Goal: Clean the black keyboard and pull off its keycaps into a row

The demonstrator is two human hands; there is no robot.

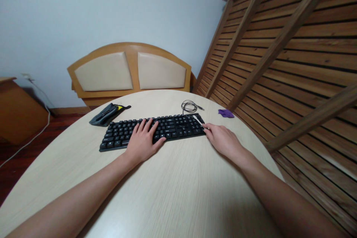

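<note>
A black keyboard [170, 130] lies on the table, slightly angled. My left hand [143, 139] rests on its middle keys with fingers spread, covering some of them. At the keyboard's right end, my right hand [221, 139] pinches a thin white cotton swab [198, 121]. The swab's far tip is over the number pad keys; whether it touches them I cannot tell. Behind the keyboard sits its coiled black cable [190, 106] with a plug at the end.
A dark pouch [104, 115] with a yellow part lies at the left, behind the keyboard. A crumpled purple cloth [226, 113] is near the right edge of the round pale table [173, 193]. Beyond stand a padded headboard [134, 67] and a slatted wooden frame [292, 59].
</note>
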